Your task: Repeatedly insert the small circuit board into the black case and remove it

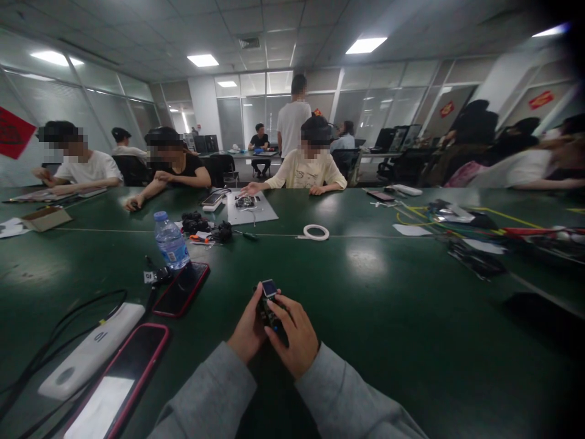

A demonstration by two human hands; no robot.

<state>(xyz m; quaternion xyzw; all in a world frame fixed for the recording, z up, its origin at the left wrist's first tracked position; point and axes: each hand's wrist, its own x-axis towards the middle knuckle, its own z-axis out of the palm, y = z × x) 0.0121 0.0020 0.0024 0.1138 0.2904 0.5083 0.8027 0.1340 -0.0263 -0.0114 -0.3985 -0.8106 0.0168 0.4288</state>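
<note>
Between my two hands is a small circuit board (pixel 266 310) with a little square screen (pixel 269 288) at its far end and a blue spot near its lower edge. My left hand (pixel 247 326) is closed around the board's left side, thumb along the edge. On the right, my right hand (pixel 296 332) has its fingers bent over the board's face and right edge, touching it. Fingers cover much of the board. Both hands are just above the green table (pixel 365 341).
To the left are a water bottle (pixel 171 241), two red-edged phones (pixel 183 289), a white device marked 01 (pixel 94 350) and black cables. A tape roll (pixel 315 232) lies ahead. Wires and tools (pixel 457 216) spread at the right. Across the table a person (pixel 304 167) reaches over a grey mat (pixel 260 213).
</note>
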